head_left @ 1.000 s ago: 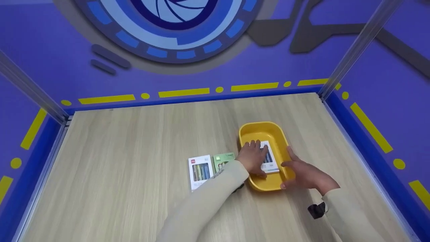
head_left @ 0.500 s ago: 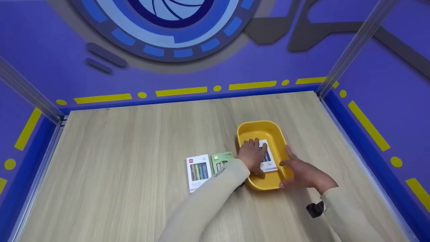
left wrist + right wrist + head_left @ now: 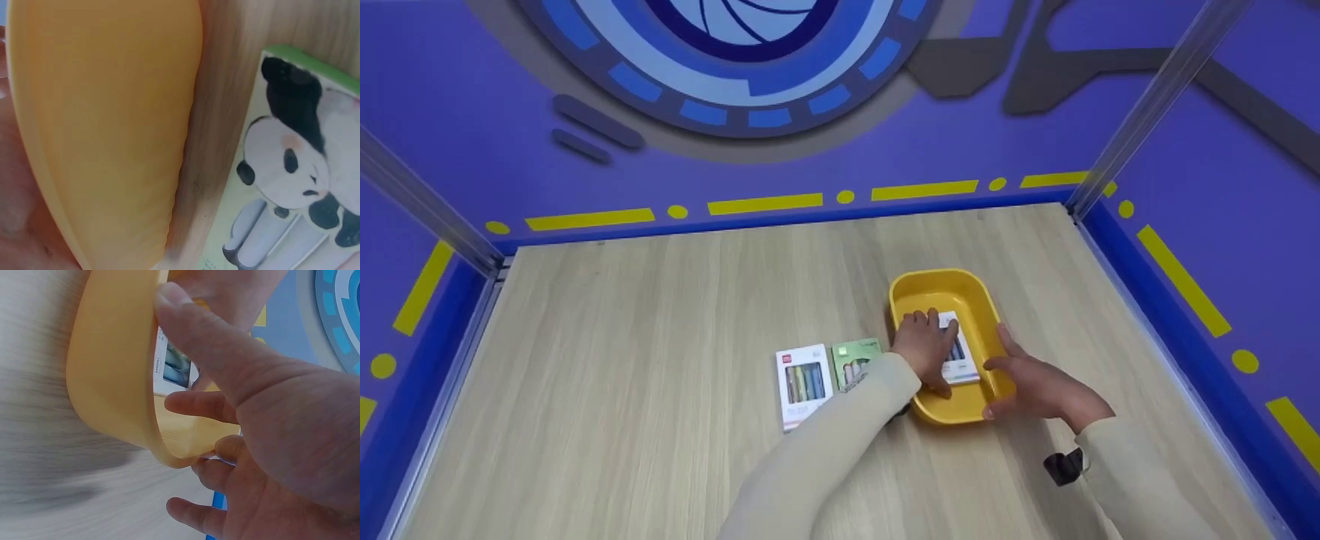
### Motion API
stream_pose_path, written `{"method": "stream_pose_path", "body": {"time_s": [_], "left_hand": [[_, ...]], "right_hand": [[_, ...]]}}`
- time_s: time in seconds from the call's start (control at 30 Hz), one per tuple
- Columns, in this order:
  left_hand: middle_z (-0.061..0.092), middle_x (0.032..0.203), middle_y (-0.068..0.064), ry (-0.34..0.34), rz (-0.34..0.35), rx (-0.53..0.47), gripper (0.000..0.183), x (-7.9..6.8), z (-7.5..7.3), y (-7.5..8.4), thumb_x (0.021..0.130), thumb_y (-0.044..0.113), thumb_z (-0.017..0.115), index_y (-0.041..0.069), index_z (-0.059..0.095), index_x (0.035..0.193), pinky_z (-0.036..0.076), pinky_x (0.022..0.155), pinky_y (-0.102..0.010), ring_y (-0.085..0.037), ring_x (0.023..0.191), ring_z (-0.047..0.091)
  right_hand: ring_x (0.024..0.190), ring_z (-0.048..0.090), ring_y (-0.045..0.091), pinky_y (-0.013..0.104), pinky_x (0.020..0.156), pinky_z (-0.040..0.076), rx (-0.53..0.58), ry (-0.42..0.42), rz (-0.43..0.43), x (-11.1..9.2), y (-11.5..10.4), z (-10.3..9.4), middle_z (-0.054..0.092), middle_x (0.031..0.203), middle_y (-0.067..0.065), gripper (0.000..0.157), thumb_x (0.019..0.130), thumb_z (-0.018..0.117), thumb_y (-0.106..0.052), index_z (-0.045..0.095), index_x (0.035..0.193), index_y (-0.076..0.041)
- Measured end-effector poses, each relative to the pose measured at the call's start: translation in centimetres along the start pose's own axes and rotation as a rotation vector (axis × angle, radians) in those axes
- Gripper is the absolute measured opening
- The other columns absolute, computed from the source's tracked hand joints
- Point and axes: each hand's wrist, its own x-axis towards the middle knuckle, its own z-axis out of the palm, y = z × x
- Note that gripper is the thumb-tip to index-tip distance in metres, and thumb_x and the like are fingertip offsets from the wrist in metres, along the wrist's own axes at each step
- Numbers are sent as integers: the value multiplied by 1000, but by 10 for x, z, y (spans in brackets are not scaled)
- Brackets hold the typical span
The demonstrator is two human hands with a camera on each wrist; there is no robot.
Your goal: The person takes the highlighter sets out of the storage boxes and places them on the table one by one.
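In the head view a yellow bin [image 3: 939, 283] stands right of centre. Inside it lies a white windowed box of crayons [image 3: 962, 373], its left part covered by my left hand [image 3: 921, 346]. That hand grips the box from above, thumb at the near side and fingers at the far side. My right hand [image 3: 1046, 388] holds the bin's right rim, and in the right wrist view the thumb and a finger come over the rim [image 3: 154, 405]. A green panda-printed box [image 3: 287, 152] lies just left of the bin, partly hidden by the left sleeve.
Another white windowed crayon box [image 3: 804, 384] lies left of the green one, its lower corner under the sleeve. The wooden table [image 3: 660, 315] is bounded by blue-purple panels [image 3: 780, 169] at the back and sides, with metal posts [image 3: 1147, 105] in the corners.
The view shifted slightly between the first two frames. Both hands, the bin and the boxes keep their places.
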Motion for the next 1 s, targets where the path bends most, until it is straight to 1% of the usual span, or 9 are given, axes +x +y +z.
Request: {"method": "stream_pose_path", "body": {"time_s": [0.13, 0.27, 0.4, 0.5, 0.7, 0.77, 0.9, 1.0], "left_hand": [[40, 142, -8, 6, -4, -3, 112, -1, 0, 2, 65, 81, 63, 29, 18, 153, 36, 112, -37, -24, 127, 45], [41, 139, -7, 11, -7, 2, 107, -2, -1, 3, 66, 79, 64, 30, 20, 151, 35, 113, -36, -23, 127, 43], [40, 139, -6, 10, -3, -9, 104, -3, -2, 2, 66, 76, 67, 31, 23, 148, 33, 115, -36, -24, 127, 41], [41, 138, -6, 19, 16, -18, 103, -5, -5, 1, 65, 74, 69, 31, 25, 147, 33, 114, -36, -24, 127, 40], [40, 141, -7, 71, 65, -45, 98, -15, -14, -7, 68, 71, 70, 28, 28, 146, 33, 114, -38, -25, 128, 39], [38, 143, -7, 66, 71, -80, 99, -19, -17, -10, 69, 70, 70, 29, 27, 148, 30, 115, -39, -25, 130, 37], [35, 148, -6, 51, 78, -136, 101, -26, -22, -13, 70, 68, 71, 31, 24, 151, 27, 118, -39, -25, 133, 35], [35, 148, -6, 59, 85, -159, 101, -31, -24, -16, 70, 67, 72, 31, 25, 152, 27, 118, -39, -24, 132, 36]], "right_hand": [[146, 16, 46, 59, 115, 25, 24, -7, 7, -1, 1, 1, -11, 161, 21, 74, 74, 82, -33, 54, 135, -3], [144, 18, 47, 59, 114, 27, 31, -5, -9, -2, 1, 1, -11, 161, 22, 75, 74, 82, -35, 54, 134, -2], [144, 22, 47, 57, 113, 30, 7, 10, -26, -3, 2, 1, -9, 161, 23, 74, 75, 81, -36, 54, 134, -1], [142, 25, 47, 57, 112, 32, -29, 23, -37, -1, 2, 0, -6, 161, 25, 73, 76, 80, -37, 54, 134, 0], [139, 28, 50, 59, 109, 35, -79, 41, -30, 1, -1, 0, 1, 159, 28, 76, 74, 82, -36, 54, 133, 2], [141, 25, 49, 59, 111, 33, -71, 43, -13, 1, -1, 0, 1, 160, 27, 76, 73, 83, -35, 53, 134, 1], [141, 23, 49, 60, 111, 32, -70, 44, -1, 1, -1, -1, 2, 160, 27, 79, 72, 84, -36, 53, 135, -1], [141, 23, 48, 60, 110, 32, -65, 45, 10, 2, -2, -1, 2, 160, 25, 80, 72, 84, -35, 51, 137, -2]]}}
